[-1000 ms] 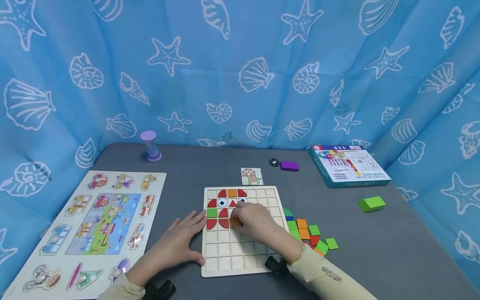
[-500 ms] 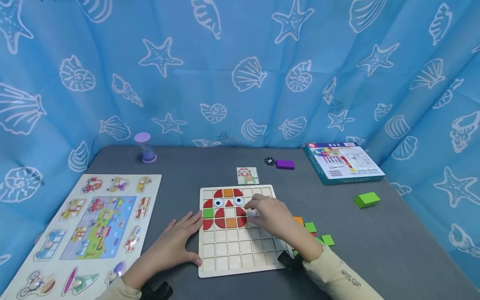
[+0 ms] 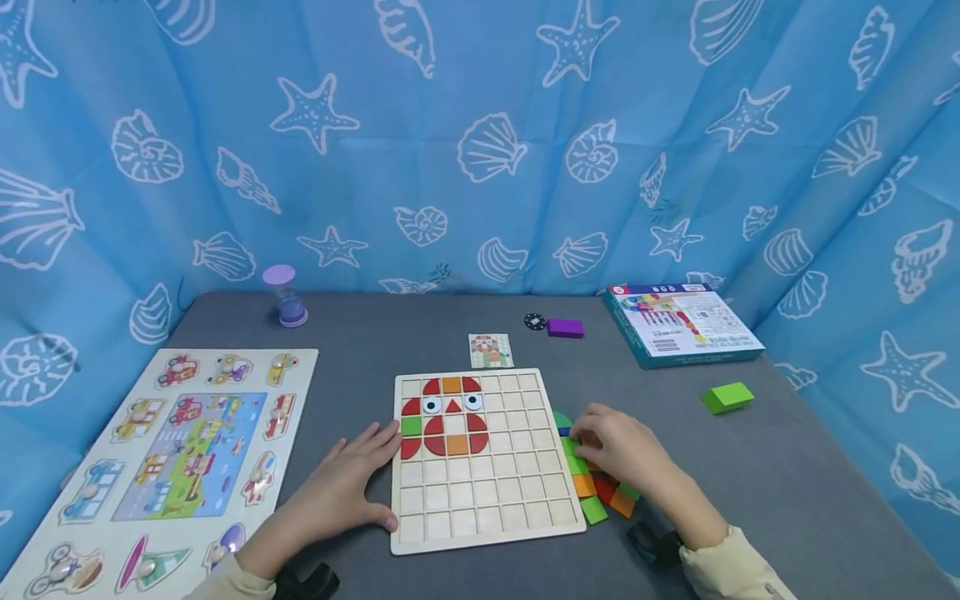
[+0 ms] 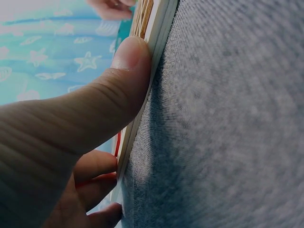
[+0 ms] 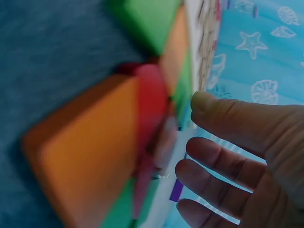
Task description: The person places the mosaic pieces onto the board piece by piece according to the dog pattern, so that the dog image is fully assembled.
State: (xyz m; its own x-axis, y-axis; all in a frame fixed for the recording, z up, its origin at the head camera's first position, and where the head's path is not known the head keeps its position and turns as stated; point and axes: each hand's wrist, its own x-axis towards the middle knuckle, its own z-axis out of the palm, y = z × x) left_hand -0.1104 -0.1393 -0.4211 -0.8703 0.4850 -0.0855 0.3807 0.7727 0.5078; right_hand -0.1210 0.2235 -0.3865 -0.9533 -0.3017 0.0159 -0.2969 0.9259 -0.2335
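A wooden grid board [image 3: 495, 496] lies on the table. Red, orange and green pieces and two eye tiles [image 3: 432, 404] fill part of its upper left. My left hand [image 3: 341, 492] rests at the board's left edge, fingers spread and thumb against the rim, as the left wrist view also shows. To the right of the board, my right hand [image 3: 626, 450] is over a pile of coloured pieces, its fingers bent loosely with nothing between thumb and fingertips. In the right wrist view an orange square tile [image 5: 90, 152] and a red piece [image 5: 151, 99] lie close by. The hand hides part of the pile.
A pattern card [image 3: 491, 351] lies behind the board, with a purple block [image 3: 565, 328] and a black disc [image 3: 535, 322] nearby. At left are a peg puzzle [image 3: 300, 408] and an hourglass [image 3: 285, 296]. A box [image 3: 682, 325] and a green block [image 3: 727, 397] sit right.
My right hand has left the board and moved right to the pile, uncovering red and orange pieces in the grid. The left hand stays at the edge. The head view has shifted slightly.
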